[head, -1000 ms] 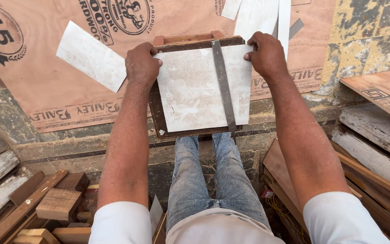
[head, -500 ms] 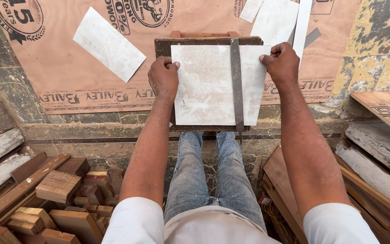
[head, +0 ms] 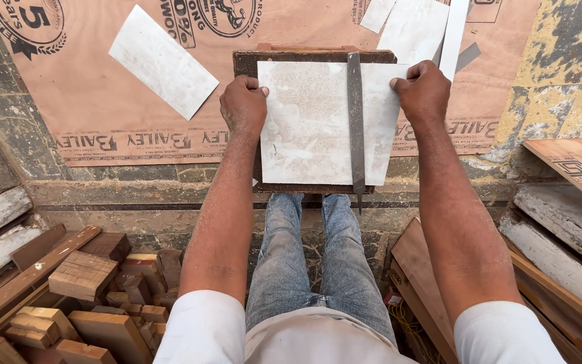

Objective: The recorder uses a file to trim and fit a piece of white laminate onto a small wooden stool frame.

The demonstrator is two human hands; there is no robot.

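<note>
Left hand (head: 244,104) grips the left edge of the white laminate sheet (head: 308,125); right hand (head: 424,91) grips its right edge. Sheet lies on a dark wooden board (head: 247,62) over the plywood panel (head: 102,135), with a metal file (head: 355,121) resting across it. Sheet's right edge overhangs the board. Open plywood lies to the left. Since 0.5 s ago, grips unchanged; hands and sheet sit lower in frame.

A round black printed stamp (head: 25,23) marks the reddish plywood sheet's (head: 102,128) top-left corner.
</note>
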